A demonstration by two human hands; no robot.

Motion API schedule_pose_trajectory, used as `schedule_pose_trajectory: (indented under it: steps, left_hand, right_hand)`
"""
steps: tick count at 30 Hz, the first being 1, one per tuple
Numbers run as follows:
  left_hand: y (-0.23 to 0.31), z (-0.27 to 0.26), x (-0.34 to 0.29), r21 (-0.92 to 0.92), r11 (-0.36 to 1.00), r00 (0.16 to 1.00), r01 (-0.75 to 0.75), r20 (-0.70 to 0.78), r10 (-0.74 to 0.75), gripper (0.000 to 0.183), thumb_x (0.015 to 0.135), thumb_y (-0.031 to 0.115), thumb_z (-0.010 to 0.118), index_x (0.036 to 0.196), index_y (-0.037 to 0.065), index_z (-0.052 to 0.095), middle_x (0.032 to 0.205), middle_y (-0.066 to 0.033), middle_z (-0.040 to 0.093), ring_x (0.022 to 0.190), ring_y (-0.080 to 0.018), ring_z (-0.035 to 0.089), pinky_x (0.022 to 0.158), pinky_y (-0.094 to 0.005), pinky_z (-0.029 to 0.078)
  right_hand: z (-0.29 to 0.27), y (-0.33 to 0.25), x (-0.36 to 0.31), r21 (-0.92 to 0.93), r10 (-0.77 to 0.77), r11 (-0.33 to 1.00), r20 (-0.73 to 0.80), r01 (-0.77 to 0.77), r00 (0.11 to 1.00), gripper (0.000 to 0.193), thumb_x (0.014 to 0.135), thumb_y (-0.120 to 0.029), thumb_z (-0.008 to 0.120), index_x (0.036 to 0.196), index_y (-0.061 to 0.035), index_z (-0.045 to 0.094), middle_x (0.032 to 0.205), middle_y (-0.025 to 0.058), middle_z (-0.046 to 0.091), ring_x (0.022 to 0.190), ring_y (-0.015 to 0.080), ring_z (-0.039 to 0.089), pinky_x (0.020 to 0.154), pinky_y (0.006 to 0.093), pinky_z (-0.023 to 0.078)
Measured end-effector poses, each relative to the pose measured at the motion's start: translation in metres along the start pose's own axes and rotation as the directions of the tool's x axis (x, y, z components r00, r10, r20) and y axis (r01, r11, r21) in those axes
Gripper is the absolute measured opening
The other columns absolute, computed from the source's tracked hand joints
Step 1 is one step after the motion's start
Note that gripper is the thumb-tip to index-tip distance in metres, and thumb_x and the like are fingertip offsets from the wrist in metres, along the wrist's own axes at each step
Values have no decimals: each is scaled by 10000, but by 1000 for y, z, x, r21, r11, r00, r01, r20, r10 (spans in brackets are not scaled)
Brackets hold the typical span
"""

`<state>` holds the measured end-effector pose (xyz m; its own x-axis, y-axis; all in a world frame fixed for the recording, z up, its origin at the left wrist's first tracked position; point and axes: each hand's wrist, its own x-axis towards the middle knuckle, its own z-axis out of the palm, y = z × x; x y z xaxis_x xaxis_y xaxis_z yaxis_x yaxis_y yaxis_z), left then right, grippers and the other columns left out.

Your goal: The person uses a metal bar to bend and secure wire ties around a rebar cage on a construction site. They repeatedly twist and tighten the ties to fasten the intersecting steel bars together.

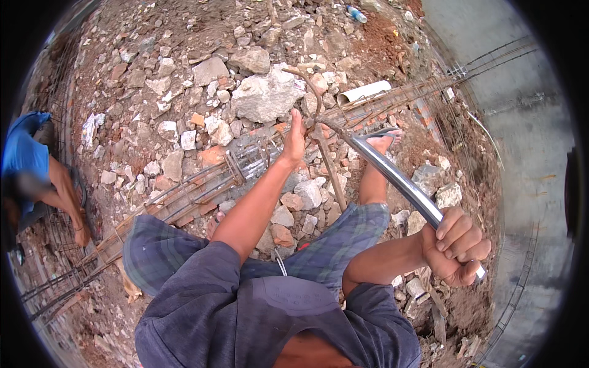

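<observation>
Right hand: the right hand (457, 245) is fisted tight around the near end of a long shiny steel pipe (392, 175), low at the right, just beside the person's knee.
Steel pipe: it runs from that fist up and away to the left, its far end meeting a bent rebar rod (310, 86) at the cage.
Left hand: the left hand (296, 138), arm stretched out, is closed on the rebar just beside the pipe's far end; the fingers are hidden, so the exact grip cannot be told.
Rebar cage: a long rebar cage (202, 187) lies slantwise across the rubble (184, 80), under the left hand.
Foot: a sandalled foot (383, 141) rests beside the cage.
Far left: another person in a blue shirt (24, 153) bends over the cage's other end.
</observation>
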<state>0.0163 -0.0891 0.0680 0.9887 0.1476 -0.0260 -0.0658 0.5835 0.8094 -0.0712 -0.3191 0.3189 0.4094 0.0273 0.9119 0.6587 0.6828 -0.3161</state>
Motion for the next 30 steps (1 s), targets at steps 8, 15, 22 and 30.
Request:
schedule_pose_trajectory:
  steps: [8,15,22,30]
  left_hand:
    - [-2,7,13,81,996,999,27,-34,-24,1001,968,836,78,1025,72,723,882,-83,727,863,-177,628,794,-335,415]
    - [-7,2,20,90,996,996,-3,-84,10,945,978,828,204,961,20,695,857,-105,685,880,-188,637,876,-373,494]
    - [22,14,-2,436,899,989,-45,-110,103,576,854,584,720,952,16,731,896,-108,712,899,-213,647,910,-370,477]
    - [4,6,2,314,949,963,-15,-251,99,303,798,347,754,740,56,688,689,-52,623,659,-185,549,666,-373,449]
  right_hand:
    - [8,13,31,-62,147,988,90,-142,985,313,969,-228,587,713,-148,426,554,10,451,467,132,456,528,338,453]
    - [1,61,111,-42,376,926,206,-376,903,278,961,-221,529,713,-153,425,556,0,435,469,125,437,548,329,451]
    - [6,107,189,-131,655,749,302,-650,693,323,928,-215,527,635,-189,395,520,-44,374,458,92,377,573,278,390]
    - [65,174,198,-355,527,788,-36,-504,849,397,965,-165,499,593,-213,368,452,-71,320,343,57,358,315,273,377]
